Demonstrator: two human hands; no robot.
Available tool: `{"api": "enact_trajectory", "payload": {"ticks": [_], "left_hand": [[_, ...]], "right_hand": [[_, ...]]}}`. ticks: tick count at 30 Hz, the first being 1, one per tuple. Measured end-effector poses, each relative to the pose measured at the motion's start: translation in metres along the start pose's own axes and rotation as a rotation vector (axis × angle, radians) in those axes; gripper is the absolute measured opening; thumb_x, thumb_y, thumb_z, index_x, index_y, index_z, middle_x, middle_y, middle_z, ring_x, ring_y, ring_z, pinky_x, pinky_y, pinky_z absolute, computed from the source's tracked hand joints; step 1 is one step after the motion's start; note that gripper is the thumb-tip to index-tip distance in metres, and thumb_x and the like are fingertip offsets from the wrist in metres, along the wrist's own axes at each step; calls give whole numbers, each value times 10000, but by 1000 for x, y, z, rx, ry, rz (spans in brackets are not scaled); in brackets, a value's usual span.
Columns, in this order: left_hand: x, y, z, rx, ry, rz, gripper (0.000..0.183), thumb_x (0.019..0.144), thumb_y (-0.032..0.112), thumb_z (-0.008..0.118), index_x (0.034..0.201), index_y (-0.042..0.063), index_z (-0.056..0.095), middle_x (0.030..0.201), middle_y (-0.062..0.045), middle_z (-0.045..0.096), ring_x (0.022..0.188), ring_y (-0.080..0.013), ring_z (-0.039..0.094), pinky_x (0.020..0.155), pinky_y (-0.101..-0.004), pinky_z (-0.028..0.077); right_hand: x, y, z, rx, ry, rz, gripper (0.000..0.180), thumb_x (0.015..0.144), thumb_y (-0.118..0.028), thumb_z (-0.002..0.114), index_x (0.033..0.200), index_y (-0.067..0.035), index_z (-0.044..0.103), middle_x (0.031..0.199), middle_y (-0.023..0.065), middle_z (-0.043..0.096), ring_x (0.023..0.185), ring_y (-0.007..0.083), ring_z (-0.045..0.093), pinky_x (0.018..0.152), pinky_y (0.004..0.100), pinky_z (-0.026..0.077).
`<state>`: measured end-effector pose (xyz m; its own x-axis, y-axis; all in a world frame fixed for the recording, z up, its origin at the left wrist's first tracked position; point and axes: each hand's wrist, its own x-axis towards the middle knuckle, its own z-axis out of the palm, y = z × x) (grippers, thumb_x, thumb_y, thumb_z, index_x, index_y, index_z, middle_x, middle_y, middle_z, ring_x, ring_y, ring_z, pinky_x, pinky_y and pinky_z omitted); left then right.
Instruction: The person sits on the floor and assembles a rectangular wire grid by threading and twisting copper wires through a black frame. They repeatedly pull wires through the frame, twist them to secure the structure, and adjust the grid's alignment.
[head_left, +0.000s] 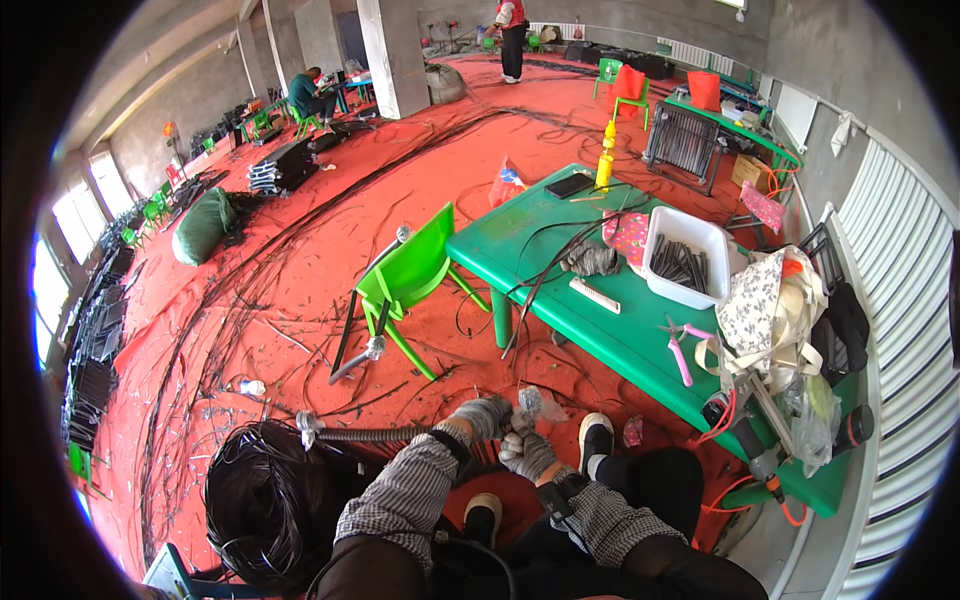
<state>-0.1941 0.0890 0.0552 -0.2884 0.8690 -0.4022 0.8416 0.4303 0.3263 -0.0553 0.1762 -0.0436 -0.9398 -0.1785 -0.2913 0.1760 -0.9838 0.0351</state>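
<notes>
My left hand (484, 418), in a grey knit glove, is at the end of a dark ribbed, wrapped bar (375, 434) whose ends carry clear plastic wrapping. My right hand (527, 451), gloved too, meets it from the right, its fingers curled. What lies between the fingers is too small to tell. Below the bar, dark strands show against the red floor, partly hidden by my forearms. A coil of dark glossy strips (259, 502) lies to the left of my left sleeve.
Ahead right, a green table (525, 244) bears a white bin (694, 296) of black pieces, pink-handled cutters (681, 349), a grey glove (592, 259) and a cordless power tool (742, 439). A green chair (412, 274) stands ahead. Two people are farther off.
</notes>
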Motion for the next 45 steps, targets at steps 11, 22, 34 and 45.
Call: {"api": "enact_trajectory", "payload": {"ticks": [11,22,34,45], "left_hand": [[-22,44,14,-16,170,-335,386,794,200,683,1159,106,600,1193,-167,606,1107,-340,586,902,-441,506],[-24,23,-34,81,184,-327,281,838,283,645,1059,111,623,1087,-131,657,1057,-303,625,865,-422,516],[-1,-20,-36,-115,233,-144,164,745,43,678,903,61,634,842,-114,644,788,-314,633,685,-397,510],[-11,-37,-26,-40,488,122,247,742,176,675,943,53,603,908,-124,607,869,-353,589,770,-443,492]], "right_hand": [[20,-29,-38,-325,29,-9,102,934,-74,507,1015,-122,545,782,-11,520,582,121,421,592,287,349],[17,-17,22,-480,-142,-200,289,916,-213,654,1167,-174,517,766,-64,489,628,93,467,627,290,376],[38,-39,19,-1771,68,-701,459,943,-343,598,1316,-82,536,1015,52,651,910,181,614,831,329,488],[42,-44,31,-1160,140,-254,382,928,-370,624,1240,-150,597,730,-4,574,611,122,516,618,292,466]]}}
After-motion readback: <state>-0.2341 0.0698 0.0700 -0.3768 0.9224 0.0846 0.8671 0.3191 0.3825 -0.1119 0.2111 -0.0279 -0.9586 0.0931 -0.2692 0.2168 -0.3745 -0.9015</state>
